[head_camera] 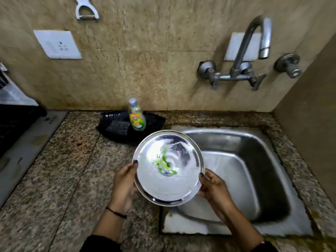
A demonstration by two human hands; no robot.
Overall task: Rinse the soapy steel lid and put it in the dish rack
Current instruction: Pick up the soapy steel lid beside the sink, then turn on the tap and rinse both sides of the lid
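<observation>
You hold steel lid [168, 168] by rim, left hand [125, 180] and right hand [212, 188] each in firm grip, over sink [254, 160] edge. Green soap on it, tap [254, 44] dry. Rinse, racking both left.

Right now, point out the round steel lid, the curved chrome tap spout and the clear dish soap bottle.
round steel lid [168, 182]: head view, lower inner face.
curved chrome tap spout [264, 46]: head view, downturned outlet end.
clear dish soap bottle [136, 119]: head view, yellow label.
</observation>
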